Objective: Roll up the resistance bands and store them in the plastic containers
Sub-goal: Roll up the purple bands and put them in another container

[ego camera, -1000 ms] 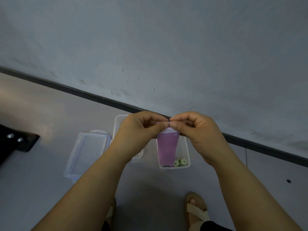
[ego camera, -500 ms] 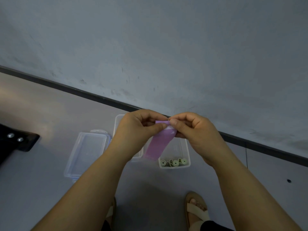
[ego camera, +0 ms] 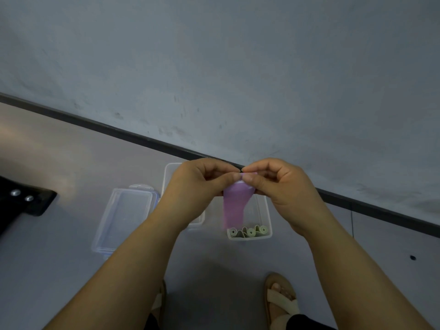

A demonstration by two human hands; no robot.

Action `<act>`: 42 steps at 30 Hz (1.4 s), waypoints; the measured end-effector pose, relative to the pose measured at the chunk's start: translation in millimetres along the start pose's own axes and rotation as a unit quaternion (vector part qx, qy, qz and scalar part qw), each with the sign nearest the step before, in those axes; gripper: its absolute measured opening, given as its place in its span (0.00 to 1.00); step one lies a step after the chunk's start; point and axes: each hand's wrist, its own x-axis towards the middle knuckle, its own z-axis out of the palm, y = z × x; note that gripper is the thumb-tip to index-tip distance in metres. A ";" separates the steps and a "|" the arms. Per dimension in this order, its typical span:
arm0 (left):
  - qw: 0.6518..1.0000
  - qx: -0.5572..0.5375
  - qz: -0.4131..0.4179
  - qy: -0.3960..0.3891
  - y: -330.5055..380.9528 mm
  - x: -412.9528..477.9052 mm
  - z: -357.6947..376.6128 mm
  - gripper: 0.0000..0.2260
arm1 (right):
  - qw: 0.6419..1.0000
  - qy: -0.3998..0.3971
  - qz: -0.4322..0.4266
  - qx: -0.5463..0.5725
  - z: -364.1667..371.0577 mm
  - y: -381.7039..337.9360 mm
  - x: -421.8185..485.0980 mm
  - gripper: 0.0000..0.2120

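Between pinching fingertips, top of purple band hides.

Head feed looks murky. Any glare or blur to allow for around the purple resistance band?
Head view: dim, flat light, with a warm glare patch on the floor at far left, clear of the purple resistance band; its hanging end is slightly soft, while the left hand and right hand pinching its top are sharp.

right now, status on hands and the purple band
Copy: left hand and right hand pinch purple band at its top end. Rest hangs loose over container holding green rolls. Nothing in the way.
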 end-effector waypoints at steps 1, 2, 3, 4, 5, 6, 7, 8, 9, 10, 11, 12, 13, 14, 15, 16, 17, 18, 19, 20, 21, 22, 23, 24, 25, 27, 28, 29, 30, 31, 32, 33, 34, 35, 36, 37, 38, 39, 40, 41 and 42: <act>1.000 0.007 0.004 0.001 -0.8 0.4 -0.4 0.05 | 1.000 -0.002 -0.002 0.004 -0.1 0.4 -0.1 0.05; 1.000 0.013 0.009 0.004 -1.6 0.9 -0.7 0.06 | 1.000 -0.005 -0.004 0.005 -0.2 0.7 -0.2 0.06; 1.000 0.019 0.013 0.008 -1.9 1.0 -1.0 0.06 | 1.000 -0.010 -0.005 0.005 -0.3 0.8 -0.4 0.06; 0.999 0.024 0.018 0.013 -2.0 1.1 -1.1 0.07 | 1.000 -0.014 -0.004 0.006 -0.1 1.1 -0.3 0.06; 0.999 0.026 0.022 0.017 -1.8 1.1 -1.3 0.07 | 1.000 -0.016 0.000 0.013 0.0 1.4 -0.2 0.06; 0.999 0.025 0.026 0.020 -1.5 1.0 -1.4 0.08 | 1.000 -0.018 0.009 0.023 0.5 1.5 -0.1 0.06; 0.999 0.022 0.028 0.022 -0.9 0.8 -1.4 0.08 | 0.999 -0.020 0.019 0.034 1.1 1.3 -0.2 0.05; 0.999 0.018 0.030 0.022 -0.4 0.5 -1.6 0.09 | 0.999 -0.022 0.028 0.039 1.7 1.0 -0.2 0.04; 0.999 0.017 0.031 0.022 0.0 0.4 -1.6 0.09 | 0.998 -0.023 0.033 0.037 2.0 0.9 -0.4 0.03; 0.999 0.019 0.032 0.021 0.2 0.4 -1.6 0.09 | 0.999 -0.024 0.034 0.032 2.2 0.7 -0.5 0.03; 0.999 0.021 0.033 0.021 0.2 0.3 -1.7 0.10 | 0.999 -0.024 0.032 0.026 2.2 0.6 -0.6 0.03; 0.999 0.023 0.032 0.020 0.4 0.3 -1.7 0.10 | 0.999 -0.023 0.030 0.018 1.9 0.5 -0.4 0.03; 0.999 0.024 0.032 0.018 0.6 0.1 -1.6 0.10 | 0.999 -0.021 0.027 0.011 1.4 0.6 -0.3 0.03; 0.999 0.024 0.031 0.016 0.6 0.0 -1.6 0.10 | 0.999 -0.021 0.024 0.003 1.1 0.7 0.0 0.03; 0.999 0.022 0.030 0.014 0.3 0.1 -1.6 0.10 | 1.000 -0.020 0.022 -0.001 0.8 0.6 0.1 0.03; 0.999 0.016 0.028 0.012 -0.5 0.4 -1.5 0.09 | 1.000 -0.019 0.021 -0.001 0.7 0.7 0.2 0.03; 1.000 0.008 0.022 0.011 -1.6 0.8 -1.5 0.09 | 1.000 -0.016 0.020 0.003 0.5 0.9 0.4 0.03; 1.000 0.001 0.013 0.010 -2.2 1.0 -1.6 0.08 | 1.000 -0.013 0.017 0.007 0.2 0.9 0.3 0.03; 1.000 -0.005 0.002 0.008 -2.3 1.1 -1.4 0.07 | 1.000 -0.011 0.013 0.010 -0.1 0.9 0.1 0.04; 1.000 -0.010 -0.008 0.003 -2.1 0.8 -1.2 0.05 | 1.000 -0.010 0.008 0.010 -0.3 0.8 -0.2 0.04; 1.000 -0.011 -0.016 -0.003 -1.8 0.7 -1.0 0.04 | 1.000 -0.011 0.004 0.008 -0.6 0.8 -0.4 0.05; 1.000 -0.007 -0.020 -0.007 -1.3 0.7 -0.6 0.04 | 1.000 -0.013 0.000 0.004 -0.6 0.7 -0.5 0.05; 1.000 -0.004 -0.019 -0.007 -1.0 0.6 -0.4 0.04 | 1.000 -0.015 -0.003 0.004 -0.7 0.7 -0.7 0.06; 1.000 -0.002 -0.015 -0.006 -0.6 0.8 -0.4 0.04 | 1.000 -0.015 -0.006 0.006 -0.5 0.5 -0.7 0.06; 1.000 0.000 -0.011 -0.004 -0.7 0.8 -0.6 0.04 | 1.000 -0.015 -0.008 0.011 -0.2 0.6 -0.6 0.06; 1.000 0.009 -0.001 -0.002 -1.5 1.2 -1.1 0.04 | 1.000 -0.016 -0.010 0.021 0.2 0.6 -0.4 0.07; 1.000 0.011 0.003 -0.001 -1.9 1.0 -1.3 0.05 | 0.999 -0.018 -0.010 0.025 0.3 0.5 -0.6 0.07; 1.000 0.013 0.007 0.001 -2.2 1.0 -1.3 0.05 | 0.999 -0.019 -0.010 0.028 0.4 0.7 -0.5 0.07; 1.000 0.014 0.011 0.002 -2.4 0.8 -1.6 0.06 | 0.999 -0.021 -0.008 0.030 0.7 0.6 -0.4 0.06; 1.000 0.015 0.015 0.003 -2.5 0.8 -1.7 0.06 | 0.999 -0.022 -0.003 0.032 0.9 0.8 -0.3 0.05; 1.000 0.015 0.019 0.004 -2.2 0.6 -1.8 0.07 | 0.999 -0.022 0.005 0.035 1.2 0.7 -0.3 0.04; 1.000 0.015 0.021 0.004 -1.8 0.5 -2.1 0.08 | 0.999 -0.021 0.012 0.038 1.4 0.6 -0.3 0.03; 1.000 0.016 0.022 0.004 -1.5 0.5 -2.3 0.09 | 0.999 -0.020 0.017 0.038 1.4 0.4 -0.5 0.03; 1.000 0.018 0.023 0.005 -1.2 0.4 -2.5 0.09 | 0.999 -0.019 0.018 0.035 1.2 0.3 -0.5 0.03; 1.000 0.019 0.022 0.005 -0.9 0.3 -2.4 0.09 | 0.999 -0.018 0.017 0.028 1.0 0.0 -0.6 0.03; 1.000 0.019 0.020 0.005 -0.7 0.3 -2.4 0.09 | 0.999 -0.018 0.016 0.024 0.8 0.0 -0.4 0.02; 1.000 0.018 0.019 0.005 -0.6 0.4 -2.2 0.09 | 0.999 -0.018 0.016 0.022 0.4 -0.3 -0.5 0.02; 1.000 0.013 0.016 0.005 -0.4 0.6 -2.0 0.08 | 0.999 -0.017 0.017 0.024 0.2 -0.1 -0.3 0.02; 1.000 0.006 0.012 0.006 -0.7 0.8 -2.1 0.08 | 0.999 -0.016 0.018 0.027 0.1 0.0 -0.2 0.03; 1.000 -0.005 0.006 0.007 -1.1 0.9 -2.1 0.08 | 0.999 -0.014 0.018 0.029 0.1 0.3 -0.1 0.03; 1.000 -0.017 -0.003 0.007 -1.9 1.1 -2.2 0.07 | 0.999 -0.012 0.018 0.030 0.0 0.4 0.0 0.04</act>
